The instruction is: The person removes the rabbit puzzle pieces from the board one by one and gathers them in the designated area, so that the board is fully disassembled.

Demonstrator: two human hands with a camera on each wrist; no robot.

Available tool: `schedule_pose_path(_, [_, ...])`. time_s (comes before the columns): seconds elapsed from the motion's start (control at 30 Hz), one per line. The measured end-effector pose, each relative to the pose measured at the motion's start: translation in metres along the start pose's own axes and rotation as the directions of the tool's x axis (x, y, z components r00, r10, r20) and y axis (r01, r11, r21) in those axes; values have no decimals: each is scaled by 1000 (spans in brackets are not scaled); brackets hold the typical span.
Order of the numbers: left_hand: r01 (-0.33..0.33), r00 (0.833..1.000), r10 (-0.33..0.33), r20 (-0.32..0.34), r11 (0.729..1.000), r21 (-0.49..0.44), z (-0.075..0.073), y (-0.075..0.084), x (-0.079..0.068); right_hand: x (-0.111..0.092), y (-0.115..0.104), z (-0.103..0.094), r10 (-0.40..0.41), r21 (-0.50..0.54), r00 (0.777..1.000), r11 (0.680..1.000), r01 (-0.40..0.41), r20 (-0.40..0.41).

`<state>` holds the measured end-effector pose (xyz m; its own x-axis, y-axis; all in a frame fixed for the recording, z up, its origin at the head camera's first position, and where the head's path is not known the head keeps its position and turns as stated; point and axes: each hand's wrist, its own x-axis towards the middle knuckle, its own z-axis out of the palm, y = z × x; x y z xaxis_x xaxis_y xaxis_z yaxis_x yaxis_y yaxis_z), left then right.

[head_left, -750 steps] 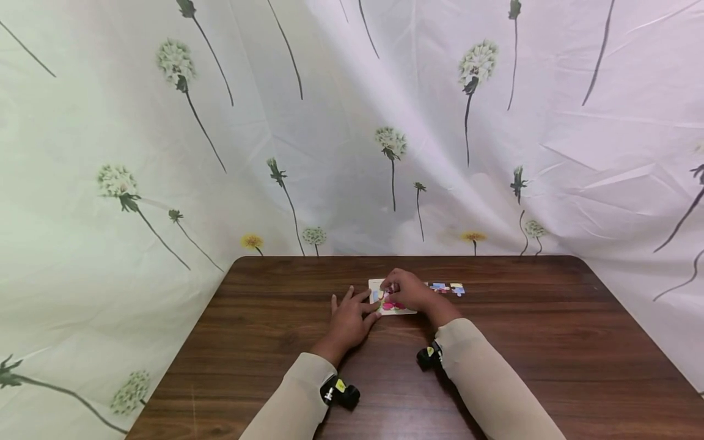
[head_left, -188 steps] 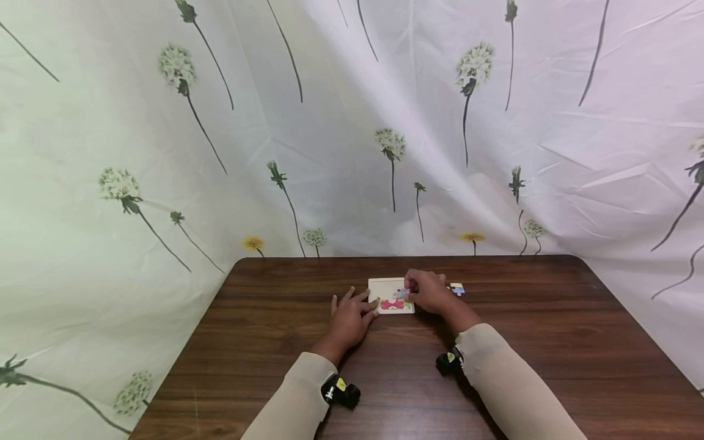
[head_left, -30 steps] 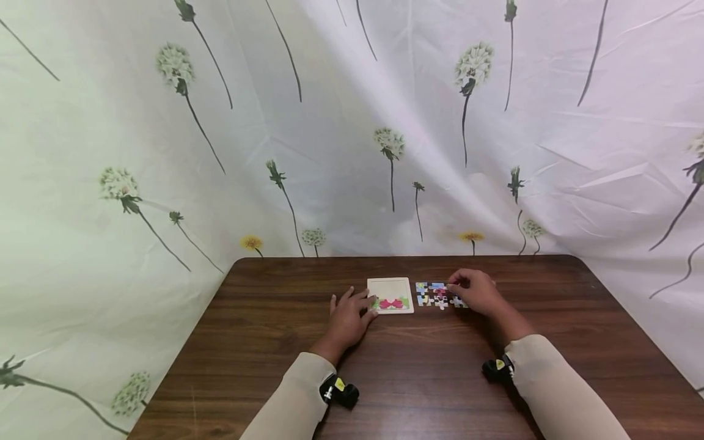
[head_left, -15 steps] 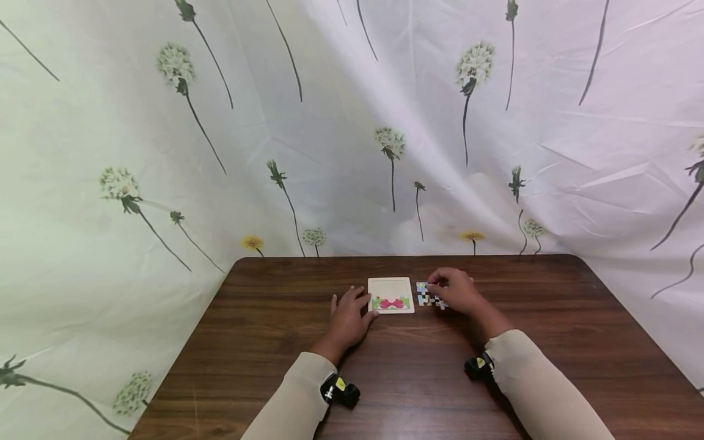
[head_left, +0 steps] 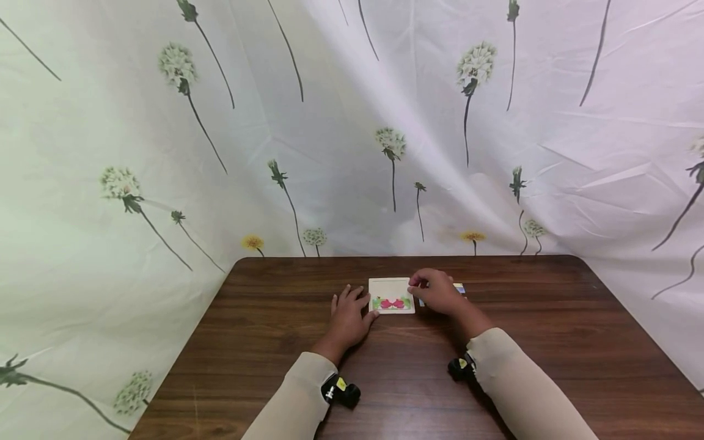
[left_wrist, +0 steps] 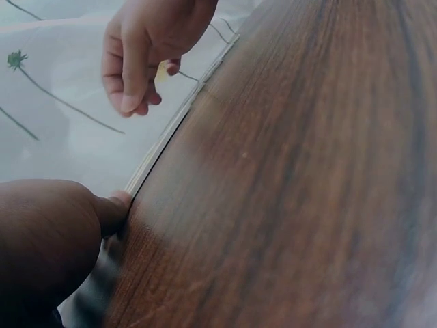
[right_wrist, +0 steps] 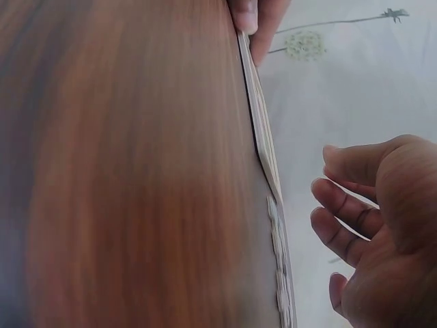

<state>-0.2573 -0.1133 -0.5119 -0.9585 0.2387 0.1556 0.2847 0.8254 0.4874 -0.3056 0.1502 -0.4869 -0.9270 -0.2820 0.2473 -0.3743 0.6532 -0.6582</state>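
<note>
A small white puzzle tray (head_left: 390,285) lies near the table's far edge, with a bottom row of pink and green puzzle pieces (head_left: 392,304) in it. My left hand (head_left: 349,318) rests at the tray's left side, fingers spread, thumb by the near corner. The right hand (head_left: 437,292) hovers by the tray's right edge with loosely bent fingers; in the right wrist view nothing shows between thumb and fingers (right_wrist: 345,239). Beneath that hand lie loose puzzle pieces (head_left: 459,287), mostly covered in the head view. Their stacked edges (right_wrist: 278,253) show in the right wrist view.
The dark wooden table (head_left: 264,318) has rounded far corners. Directly behind it hangs a white cloth (head_left: 341,153) printed with dandelions. Each wrist wears a small black camera (head_left: 348,396).
Since 25 seconds ago the tray's upper part has emptied and more pieces lie to its right. In the last second my right hand moved left from those pieces to the tray; the left stayed.
</note>
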Motion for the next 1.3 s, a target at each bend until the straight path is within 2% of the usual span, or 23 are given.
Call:
schedule_pose_path(0.23, [19, 1000, -19, -2, 1000, -15, -1, 1, 0, 6, -6, 12, -24, -26, 999, 999, 25, 26])
schedule_pose_path(0.53, [68, 998, -67, 13, 998, -10, -2, 2, -1, 12, -12, 21, -43, -9, 997, 999, 44, 60])
schedule_pose_path(0.73, [63, 998, -63, 6, 998, -6, -3, 3, -1, 18, -18, 29, -26, -4, 993, 1000, 26, 112])
schedule_pose_path(0.93, [54, 998, -54, -12, 999, -7, -3, 2, -1, 20, -27, 35, -65, 41, 985, 997, 59, 159])
schedule_pose_path(1.3, [63, 998, -63, -15, 998, 0, -2, 2, 2, 18, -41, 40, -63, 91, 982, 995, 47, 178])
